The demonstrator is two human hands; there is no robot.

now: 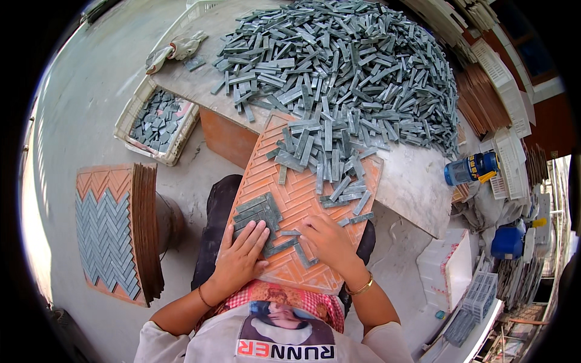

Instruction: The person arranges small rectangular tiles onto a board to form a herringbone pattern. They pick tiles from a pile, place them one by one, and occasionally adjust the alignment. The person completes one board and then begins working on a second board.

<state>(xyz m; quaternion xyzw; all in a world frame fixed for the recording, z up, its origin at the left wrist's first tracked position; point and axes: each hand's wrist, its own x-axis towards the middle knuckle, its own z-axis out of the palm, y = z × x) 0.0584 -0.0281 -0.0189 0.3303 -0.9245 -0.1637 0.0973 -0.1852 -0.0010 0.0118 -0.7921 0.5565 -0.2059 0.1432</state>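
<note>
An orange herringbone-grooved tray [248, 199] lies tilted across my lap. Grey stone strips [257, 212] sit in some of its grooves at the left, forming a zigzag patch. My left hand [243, 254] rests flat on that patch, fingers extended. My right hand [330, 241] is bent over the tray's middle, its fingers curled together. A short stone strip [290, 232] shows at its fingertips, though part of the grip is hidden. Just below the right hand, more strips [305, 257] lie in the grooves. Loose strips [327, 151] cover the tray's far part.
A large heap of stone strips [345, 66] covers the table [417, 187] ahead. Left stand a stack of trays [145, 236] topped by a filled one, and a white crate [175, 154] of stone pieces. Gloves [175, 51] lie beyond; a blue bottle [469, 169] is at right.
</note>
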